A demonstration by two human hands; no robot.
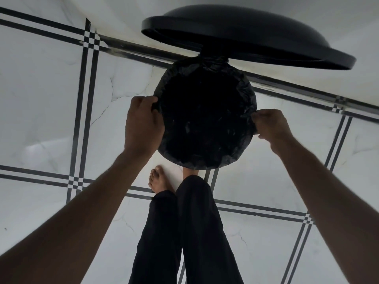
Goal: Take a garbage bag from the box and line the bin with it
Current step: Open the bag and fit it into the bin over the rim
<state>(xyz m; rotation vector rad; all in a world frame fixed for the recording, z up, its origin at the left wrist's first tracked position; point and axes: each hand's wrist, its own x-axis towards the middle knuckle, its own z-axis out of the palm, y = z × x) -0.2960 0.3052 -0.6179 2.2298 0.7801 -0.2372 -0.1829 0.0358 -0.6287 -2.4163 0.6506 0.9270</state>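
Note:
I look straight down at a round black bin, whose rim is wrapped all round by a crinkled black garbage bag (pixel 205 119) that hangs inside it. The bin's black lid (pixel 235 31) stands raised at the far side. My left hand (pixel 142 121) grips the bag's folded edge at the left of the rim. My right hand (pixel 270 123) pinches the bag's edge at the right of the rim. The box is not in view.
The floor (pixel 45 95) is white marble-look tile with black double lines. My bare left foot (pixel 160 179) stands just in front of the bin; my legs (pixel 184 232) in black trousers fill the lower middle. A white wall (pixel 123 15) rises behind the bin.

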